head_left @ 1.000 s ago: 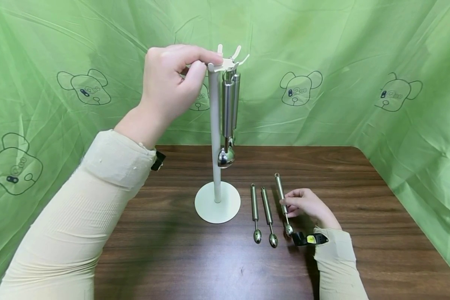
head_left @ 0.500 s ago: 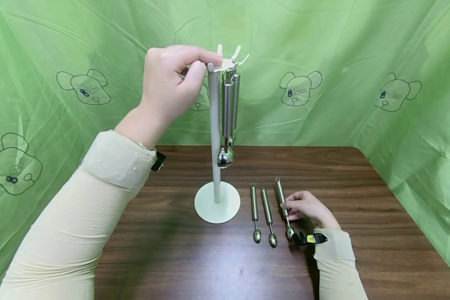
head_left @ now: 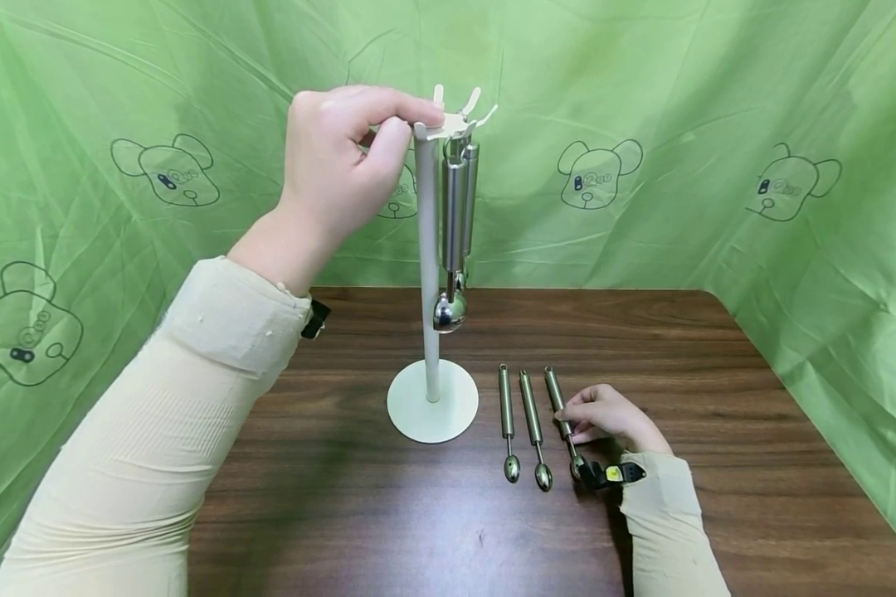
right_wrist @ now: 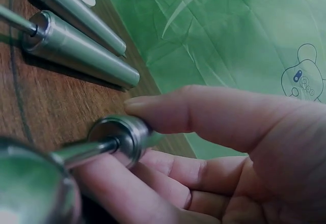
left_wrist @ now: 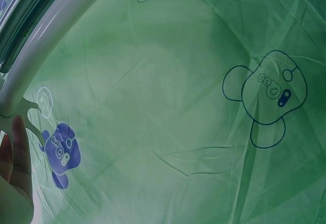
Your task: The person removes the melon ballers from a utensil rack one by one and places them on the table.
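Observation:
My left hand point(head_left: 343, 157) is at the top of a white hook stand point(head_left: 427, 249), its index finger laid on the hooked top plate and its thumb beside the edge. In the left wrist view, the fingers point(left_wrist: 20, 147) reach the plate near the pole. My right hand point(head_left: 608, 419) pinches a steel melon baller point(head_left: 556, 390) by the lower end of its handle, low over the table. The right wrist view shows the thumb point(right_wrist: 163, 109) on the handle's end and fingers underneath. Two similar melon ballers point(head_left: 507, 406) point(head_left: 530, 406) lie side by side to its left.
From the stand's hooks hang steel utensils, the front one with a rounded scoop head point(head_left: 450, 313). The stand's round base point(head_left: 433, 423) rests on the dark wooden table point(head_left: 388, 514). Green fabric point(head_left: 642, 99) with printed bear heads encloses the table's back and sides.
My right hand has brought its melon baller down and slightly towards me, roughly level with the two lying ones. The left hand has stayed on the stand's top.

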A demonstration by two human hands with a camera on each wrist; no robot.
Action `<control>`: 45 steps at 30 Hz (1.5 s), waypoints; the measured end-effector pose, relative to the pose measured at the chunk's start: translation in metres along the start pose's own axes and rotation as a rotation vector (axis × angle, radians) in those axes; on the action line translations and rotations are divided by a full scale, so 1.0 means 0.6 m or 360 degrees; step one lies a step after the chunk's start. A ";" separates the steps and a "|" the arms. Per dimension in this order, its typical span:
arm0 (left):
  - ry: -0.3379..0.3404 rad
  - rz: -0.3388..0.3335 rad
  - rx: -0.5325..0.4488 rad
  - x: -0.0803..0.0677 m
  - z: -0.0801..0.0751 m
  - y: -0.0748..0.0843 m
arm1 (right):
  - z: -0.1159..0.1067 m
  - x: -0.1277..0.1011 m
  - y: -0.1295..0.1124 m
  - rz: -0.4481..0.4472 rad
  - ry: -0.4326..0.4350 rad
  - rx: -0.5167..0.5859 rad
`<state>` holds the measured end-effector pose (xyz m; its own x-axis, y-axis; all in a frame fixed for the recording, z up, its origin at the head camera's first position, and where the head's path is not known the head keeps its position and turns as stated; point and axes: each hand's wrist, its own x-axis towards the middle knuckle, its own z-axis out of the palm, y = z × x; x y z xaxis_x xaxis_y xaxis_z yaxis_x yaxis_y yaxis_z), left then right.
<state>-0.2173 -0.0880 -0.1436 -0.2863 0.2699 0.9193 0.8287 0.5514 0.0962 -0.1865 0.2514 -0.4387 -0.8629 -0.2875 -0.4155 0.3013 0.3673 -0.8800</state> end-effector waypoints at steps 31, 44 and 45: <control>0.0013 -0.0002 -0.0011 -0.001 0.001 -0.001 | 0.003 -0.005 -0.007 0.0075 0.0061 -0.0099; -0.0006 -0.0004 0.0007 0.000 -0.001 0.003 | -0.005 -0.017 -0.022 -0.0014 0.0221 -0.0057; -0.0008 -0.0001 0.0007 0.000 -0.001 0.003 | -0.005 -0.018 -0.025 -0.0031 0.0238 -0.0050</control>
<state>-0.2157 -0.0873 -0.1433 -0.2895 0.2734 0.9173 0.8263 0.5551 0.0953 -0.1828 0.2517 -0.4199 -0.9201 -0.1608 -0.3572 0.2729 0.3910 -0.8790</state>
